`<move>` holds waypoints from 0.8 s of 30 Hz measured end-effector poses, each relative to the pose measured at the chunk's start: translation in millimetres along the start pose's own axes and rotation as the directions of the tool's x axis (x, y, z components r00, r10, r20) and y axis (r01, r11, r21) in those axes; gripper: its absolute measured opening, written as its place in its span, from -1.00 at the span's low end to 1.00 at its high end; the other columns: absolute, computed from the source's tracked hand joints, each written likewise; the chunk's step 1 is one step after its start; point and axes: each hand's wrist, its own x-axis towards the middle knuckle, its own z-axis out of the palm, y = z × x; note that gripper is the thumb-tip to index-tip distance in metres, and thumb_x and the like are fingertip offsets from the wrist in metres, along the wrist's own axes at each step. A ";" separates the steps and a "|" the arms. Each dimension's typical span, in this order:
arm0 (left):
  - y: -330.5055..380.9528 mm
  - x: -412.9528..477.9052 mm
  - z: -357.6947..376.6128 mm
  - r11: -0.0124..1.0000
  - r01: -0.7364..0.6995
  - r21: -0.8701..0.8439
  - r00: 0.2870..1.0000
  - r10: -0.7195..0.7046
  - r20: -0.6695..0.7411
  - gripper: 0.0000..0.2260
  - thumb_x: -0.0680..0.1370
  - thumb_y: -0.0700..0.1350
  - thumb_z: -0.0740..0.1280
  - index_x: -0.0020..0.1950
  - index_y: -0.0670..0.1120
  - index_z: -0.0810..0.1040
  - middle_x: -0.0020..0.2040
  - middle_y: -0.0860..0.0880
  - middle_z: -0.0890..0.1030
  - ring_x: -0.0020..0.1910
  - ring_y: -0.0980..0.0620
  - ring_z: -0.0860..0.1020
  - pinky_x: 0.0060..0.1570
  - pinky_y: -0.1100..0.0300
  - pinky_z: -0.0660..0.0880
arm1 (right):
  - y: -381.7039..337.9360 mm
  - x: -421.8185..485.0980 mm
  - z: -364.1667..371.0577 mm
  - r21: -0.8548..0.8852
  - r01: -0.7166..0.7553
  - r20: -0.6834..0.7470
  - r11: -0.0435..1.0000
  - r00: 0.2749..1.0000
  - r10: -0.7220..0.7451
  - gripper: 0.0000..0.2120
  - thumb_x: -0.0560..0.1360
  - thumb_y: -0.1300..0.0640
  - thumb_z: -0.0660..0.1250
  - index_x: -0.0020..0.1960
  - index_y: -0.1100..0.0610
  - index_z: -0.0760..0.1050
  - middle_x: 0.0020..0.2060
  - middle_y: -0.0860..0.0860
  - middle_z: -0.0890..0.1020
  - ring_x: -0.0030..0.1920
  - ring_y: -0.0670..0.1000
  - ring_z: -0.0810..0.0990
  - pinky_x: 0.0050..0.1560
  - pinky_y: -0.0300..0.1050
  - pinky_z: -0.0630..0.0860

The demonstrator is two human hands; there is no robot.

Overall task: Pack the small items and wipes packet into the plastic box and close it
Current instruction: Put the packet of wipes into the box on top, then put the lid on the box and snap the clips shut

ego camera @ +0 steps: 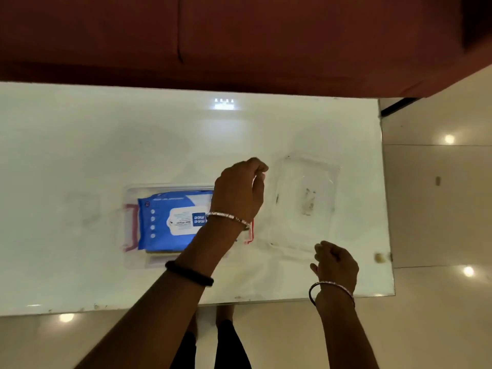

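A clear plastic box point(170, 262) with red latches sits on the white table point(80, 145). A blue wipes packet point(165, 222) lies inside it. The clear lid point(306, 193) is to the right of the box, lengthwise away from me and blurred. My left hand point(237, 193) hovers over the box's right end, its fingers curled together close to the lid's far left edge; no contact shows. My right hand point(335, 265) is at the lid's near right corner with its fingers curled on that corner. Small items are not visible apart from the packet.
A dark red sofa point(239, 38) runs along the table's far side. The table's right edge point(386, 209) and near edge border a glossy tiled floor point(439, 209). My legs point(213, 342) show below the near edge. Two small bits point(379, 257) lie near the table's right edge.
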 end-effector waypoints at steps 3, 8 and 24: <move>8.5 31.7 26.1 0.992 -0.039 0.124 0.994 0.026 0.107 -0.78 0.57 -0.12 0.20 0.17 -0.05 0.55 0.11 -0.02 0.64 0.12 -0.04 0.57 0.13 0.08 0.48 | 12.6 19.8 -3.9 0.169 -0.277 0.070 0.946 0.961 0.269 -0.66 0.43 0.21 0.43 0.18 0.24 0.52 -0.14 0.10 0.57 -0.14 0.06 0.57 -0.08 0.05 0.59; 15.1 73.9 74.2 0.968 -0.100 0.231 0.925 0.005 0.379 -0.64 0.58 -0.15 0.17 0.39 -0.07 0.34 0.34 -0.10 0.44 0.30 -0.15 0.42 0.27 -0.02 0.39 | 19.5 26.0 0.4 0.294 -0.550 0.295 0.782 0.830 0.473 -0.88 0.45 0.22 0.41 -0.06 0.22 0.51 0.03 0.17 0.55 0.08 0.17 0.56 -0.06 0.10 0.58; 10.8 91.0 105.9 0.959 -0.071 0.275 0.903 -0.055 0.426 -0.55 0.60 -0.18 0.09 0.50 0.03 0.19 0.34 -0.16 0.32 0.30 -0.25 0.32 0.27 -0.06 0.37 | 24.7 37.7 4.8 0.505 -0.448 0.226 0.738 0.894 0.388 -0.59 0.46 0.53 0.26 0.29 0.37 0.38 -0.11 0.24 0.52 -0.23 0.18 0.57 -0.27 -0.03 0.67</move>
